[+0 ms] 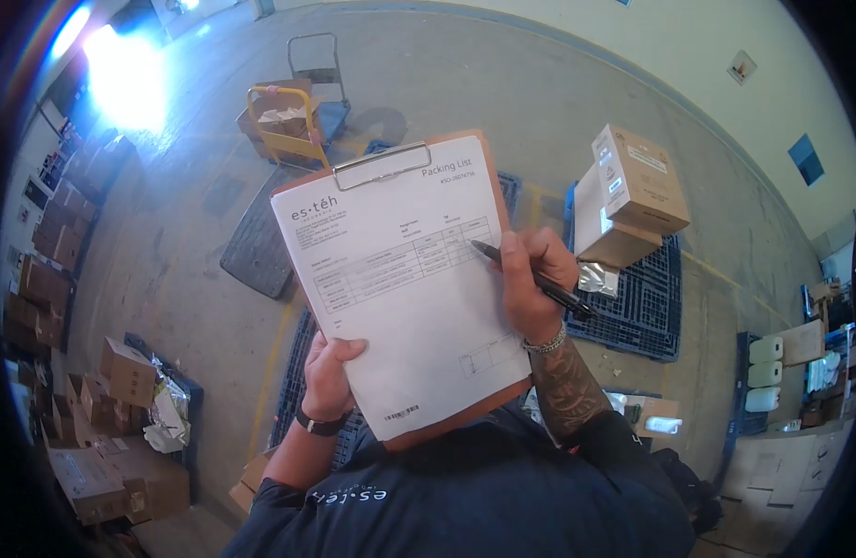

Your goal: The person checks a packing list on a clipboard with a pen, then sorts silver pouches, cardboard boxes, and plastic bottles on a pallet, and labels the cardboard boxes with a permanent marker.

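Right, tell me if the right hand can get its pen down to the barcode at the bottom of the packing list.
Probably yes. The right hand holds the pen over the table rows, and the sheet between there and the barcode lies bare. The left hand grips the clipboard at its lower left edge, beside the barcode, not over it.

Cardboard boxes on blue pallet

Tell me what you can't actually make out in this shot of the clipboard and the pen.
Head view only:
- Packing list table entries: too small and blurred to read.
- Pen middle: covered by the right hand.
- Left hand fingers: hidden behind the clipboard.
- Pallet under the boxes: partly covered.
- Upper left corner: washed out by glare.
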Demonstrator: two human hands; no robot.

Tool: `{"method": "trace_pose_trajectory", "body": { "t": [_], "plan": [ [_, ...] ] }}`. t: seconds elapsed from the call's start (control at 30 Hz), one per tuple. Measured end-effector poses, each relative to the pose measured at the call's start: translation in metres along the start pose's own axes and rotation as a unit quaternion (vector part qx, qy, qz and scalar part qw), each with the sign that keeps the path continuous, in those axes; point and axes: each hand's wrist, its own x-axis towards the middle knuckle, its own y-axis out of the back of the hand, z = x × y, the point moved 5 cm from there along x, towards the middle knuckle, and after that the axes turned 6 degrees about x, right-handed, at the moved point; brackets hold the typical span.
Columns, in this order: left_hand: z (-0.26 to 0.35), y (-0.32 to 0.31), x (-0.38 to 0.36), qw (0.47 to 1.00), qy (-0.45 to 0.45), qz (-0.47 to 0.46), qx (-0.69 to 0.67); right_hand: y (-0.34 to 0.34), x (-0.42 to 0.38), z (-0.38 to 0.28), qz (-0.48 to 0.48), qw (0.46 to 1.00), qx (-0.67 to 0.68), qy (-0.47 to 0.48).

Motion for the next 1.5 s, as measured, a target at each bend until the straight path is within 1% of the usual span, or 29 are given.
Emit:
{"method": "trace_pose_trajectory", "body": {
  "t": [0.23, 0.3, 0.37, 0.43, 0.53, 0.6, 0.63, 0.7, 0.77, 0.83, 0.97, 1.03, 1.07, 1.13, 1.17, 1.23, 1.27, 1.3, 1.33, 1.37, 1.4, 1.47, 1.5],
  "plan": [
    [0.0, 0.002, 0.0, 1.0, 0.006, 0.005, 0.001, 0.0, 0.0, 0.004, -0.006, 1.0, -0.003, -0.014],
    [-0.001, 0.003, 0.0, 1.0, 0.004, 0.009, -0.002, -0.001, 0.0, 0.005, -0.036, 0.999, -0.021, -0.015],
    [-0.002, 0.003, -0.001, 1.0, 0.002, 0.012, -0.006, -0.001, 0.001, 0.003, -0.037, 0.999, -0.013, -0.018],
    [-0.001, 0.004, -0.002, 0.999, -0.003, 0.035, 0.006, -0.003, 0.001, 0.002, -0.037, 0.999, -0.004, -0.02],
    [-0.001, 0.005, -0.001, 1.0, 0.003, 0.023, 0.005, -0.001, 0.002, 0.005, -0.015, 0.999, 0.02, -0.04],
    [-0.001, 0.004, -0.001, 1.0, 0.001, 0.019, 0.004, 0.001, -0.001, 0.006, -0.063, 0.997, -0.012, -0.032],
    [-0.002, 0.004, -0.001, 1.0, 0.0, 0.015, 0.002, 0.001, -0.002, 0.005, -0.063, 0.997, -0.012, -0.031],
    [-0.001, 0.003, 0.0, 1.0, -0.001, 0.012, 0.001, 0.001, -0.003, -0.002, -0.058, 0.998, -0.002, 0.01],
    [-0.002, 0.003, 0.0, 1.0, -0.003, 0.011, 0.0, 0.001, -0.003, -0.001, -0.061, 0.998, -0.008, 0.009],
    [-0.005, 0.008, 0.0, 0.999, -0.004, 0.031, 0.011, 0.0, -0.004, -0.002, -0.063, 0.998, -0.014, 0.009],
    [-0.002, 0.003, 0.0, 1.0, -0.005, 0.029, 0.01, 0.0, -0.003, -0.002, -0.069, 0.997, -0.021, 0.012],
    [0.001, -0.002, -0.001, 0.999, -0.006, 0.031, -0.021, -0.001, -0.005, 0.001, -0.076, 0.997, -0.027, 0.014],
    [0.002, -0.002, 0.0, 0.999, -0.01, 0.038, -0.023, 0.003, -0.008, 0.007, -0.047, 0.999, -0.019, 0.018],
    [0.0, 0.0, 0.005, 0.997, 0.037, 0.052, 0.035, 0.004, -0.01, 0.01, -0.007, 1.0, -0.01, 0.001],
    [0.001, 0.0, 0.012, 0.997, 0.03, 0.031, 0.062, 0.007, -0.011, 0.012, 0.006, 1.0, -0.009, -0.021],
    [-0.012, 0.005, 0.023, 0.991, 0.026, 0.015, 0.127, 0.033, -0.013, 0.022, 0.004, 0.977, -0.212, 0.022],
    [-0.018, 0.003, 0.027, 0.991, 0.0, 0.01, 0.136, 0.035, -0.012, 0.022, 0.025, 0.985, -0.17, -0.033],
    [-0.028, 0.003, 0.028, 0.994, -0.02, 0.024, 0.108, 0.038, -0.011, 0.021, 0.045, 0.986, -0.134, -0.092],
    [-0.037, 0.003, 0.026, 0.992, -0.038, 0.035, 0.116, 0.043, -0.014, 0.023, 0.064, 0.983, -0.126, -0.116],
    [-0.05, 0.004, 0.024, 0.994, -0.043, 0.057, 0.083, 0.049, -0.017, 0.027, 0.089, 0.979, -0.121, -0.138],
    [-0.061, 0.005, 0.024, 0.994, -0.052, 0.074, 0.054, 0.05, -0.017, 0.031, 0.066, 0.98, -0.113, -0.147],
    [-0.082, 0.011, 0.021, 0.993, -0.047, 0.102, 0.023, 0.06, -0.022, 0.039, 0.037, 0.962, -0.158, -0.222],
    [-0.09, 0.013, 0.019, 0.994, -0.039, 0.105, 0.002, 0.059, -0.024, 0.043, 0.02, 0.961, -0.157, -0.227]
  ]
}}
